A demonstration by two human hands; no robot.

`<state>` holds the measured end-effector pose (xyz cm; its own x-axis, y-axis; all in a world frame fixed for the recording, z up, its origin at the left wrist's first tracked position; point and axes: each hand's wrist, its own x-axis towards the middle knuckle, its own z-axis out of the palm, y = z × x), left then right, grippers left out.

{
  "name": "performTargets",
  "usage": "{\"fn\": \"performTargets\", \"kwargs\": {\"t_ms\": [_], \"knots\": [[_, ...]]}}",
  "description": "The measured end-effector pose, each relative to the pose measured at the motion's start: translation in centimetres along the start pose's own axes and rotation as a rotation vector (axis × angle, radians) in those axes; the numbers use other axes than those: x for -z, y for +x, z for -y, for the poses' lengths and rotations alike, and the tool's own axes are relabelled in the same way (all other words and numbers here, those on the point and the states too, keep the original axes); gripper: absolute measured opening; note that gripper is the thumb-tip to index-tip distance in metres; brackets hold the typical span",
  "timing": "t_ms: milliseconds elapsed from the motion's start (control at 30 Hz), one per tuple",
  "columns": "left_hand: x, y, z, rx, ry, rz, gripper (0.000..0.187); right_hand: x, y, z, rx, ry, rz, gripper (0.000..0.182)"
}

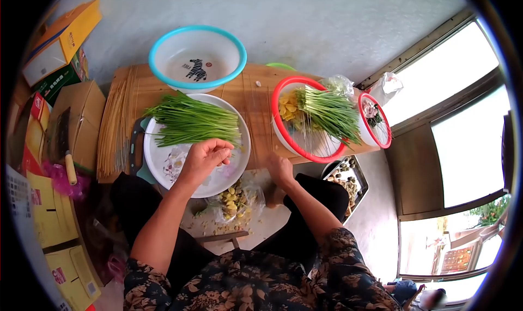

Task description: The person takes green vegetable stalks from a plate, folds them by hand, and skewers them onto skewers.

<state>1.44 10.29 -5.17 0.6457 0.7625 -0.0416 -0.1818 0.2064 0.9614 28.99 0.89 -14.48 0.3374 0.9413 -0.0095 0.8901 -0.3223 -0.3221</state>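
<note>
My left hand (206, 158) is closed in a pinch over the right part of a white plate (207, 188), just below a bunch of green garlic chives (190, 119). What its fingers hold, if anything, is too small to make out. My right hand (279, 169) is closed and slightly blurred at the table's front edge, between the plate and a red-rimmed basin (279, 134); its contents are hidden. That basin holds skewered chives (329, 112) and yellow slices (288, 105). Thin wooden skewers (117, 120) lie along the table's left side.
A blue-rimmed basin (151, 66) stands behind the plate. A smaller red-rimmed bowl (388, 139) is at the right end. Below are a plastic bag with yellow pieces (233, 202) and a tray (359, 180). A cleaver (71, 166) and boxes (81, 109) stand left.
</note>
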Motion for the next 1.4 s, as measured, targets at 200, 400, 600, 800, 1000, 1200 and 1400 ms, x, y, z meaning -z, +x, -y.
{"fn": "performTargets", "kwargs": {"t_ms": [200,400,600,800,1000,1200,1400], "knots": [[0.3,0.2,-0.1,-0.004,0.000,0.006,0.019,-2.3,2.6,-0.9,-0.151,-0.181,0.055,0.023],[0.5,0.3,-0.2,-0.011,-0.017,0.005,0.019,-4.1,4.0,-1.0,-0.227,-0.274,0.045,0.025],[0.7,0.5,0.0,-0.008,0.008,0.023,0.019,-2.1,4.8,1.3,-0.356,-0.306,0.198,0.028],[0.7,0.5,0.5,-0.005,0.007,0.018,0.020,-1.2,4.3,1.3,-0.276,-0.303,0.213,0.027],[0.5,0.8,1.0,0.018,-0.006,0.022,0.020,2.5,2.4,2.5,-0.252,0.156,0.381,0.023],[-0.9,0.7,2.4,0.075,0.079,-0.015,0.028,4.5,-4.6,5.3,-0.225,0.886,0.419,0.012],[-2.9,0.1,4.5,0.210,0.047,0.046,0.035,5.1,-8.5,8.6,-0.092,0.871,0.483,0.012]]}}
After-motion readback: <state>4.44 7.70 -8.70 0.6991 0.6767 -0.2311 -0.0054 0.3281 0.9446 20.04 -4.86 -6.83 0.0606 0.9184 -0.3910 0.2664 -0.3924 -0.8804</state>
